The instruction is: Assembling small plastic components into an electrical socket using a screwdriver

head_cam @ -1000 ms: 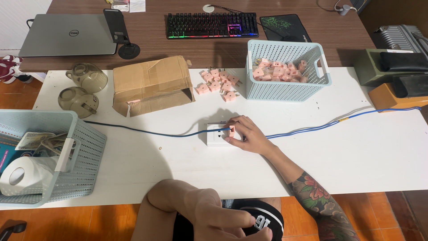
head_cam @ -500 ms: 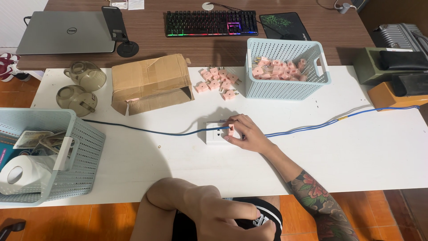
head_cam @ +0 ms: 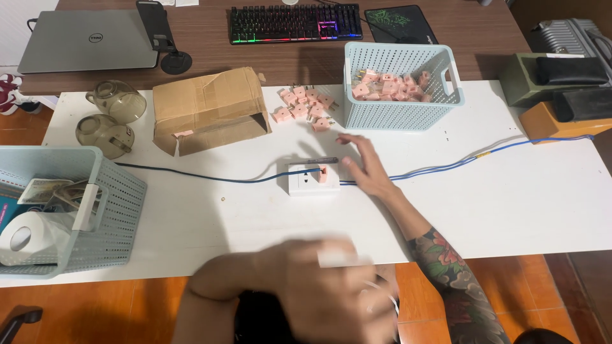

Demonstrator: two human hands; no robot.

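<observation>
light: pretty bright and even indoor light, seems to come from overhead
shadows: soft ones, under the cardboard box point(head_cam: 207, 109) and beside the pale blue basket point(head_cam: 400, 86)
glare: mild sheen on the white table point(head_cam: 510, 204), nothing blown out
blur: left hand point(head_cam: 306, 293) is heavily motion-smeared near the bottom edge; right hand point(head_cam: 365, 167) is a bit soft
focus: tabletop stuff is sharp
distortion: slight wide-angle bowing at the edges

A cardboard box point(head_cam: 209, 109) lies open on the white table point(head_cam: 523, 204). Left of the box sit two glass cups point(head_cam: 109, 118); behind it, a laptop point(head_cam: 89, 41) and a keyboard point(head_cam: 295, 22). Nearer than the box, at the table's left edge, stands a basket point(head_cam: 105, 216) holding a tissue roll point(head_cam: 29, 237).
</observation>
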